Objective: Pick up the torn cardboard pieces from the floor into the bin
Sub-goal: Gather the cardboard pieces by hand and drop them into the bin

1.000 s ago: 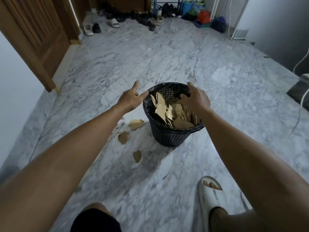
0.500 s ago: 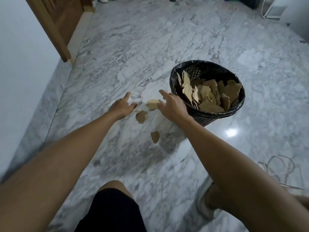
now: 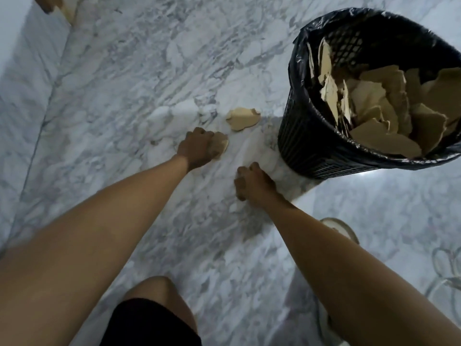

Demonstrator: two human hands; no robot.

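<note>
A black mesh bin (image 3: 321,146) lined with a black bag stands on the marble floor at the right, holding several torn cardboard pieces (image 3: 374,113). One tan cardboard piece (image 3: 243,118) lies free on the floor just left of the bin. My left hand (image 3: 197,146) is down on the floor, its fingers curled onto a second cardboard piece (image 3: 222,144) whose edge shows at its right. My right hand (image 3: 252,182) is on the floor close to the bin's base, fingers curled down over a small piece that is hidden beneath it.
A wooden door frame corner (image 3: 47,3) shows at the top left beside a white wall (image 3: 15,33). My knee in black shorts (image 3: 154,318) is at the bottom, a white sandal (image 3: 339,228) behind my right arm, and a cable loop (image 3: 446,268) at the far right.
I have bent lower. My left hand came down onto the middle piece, and my right hand dropped back onto the nearest small piece, which no longer shows.
</note>
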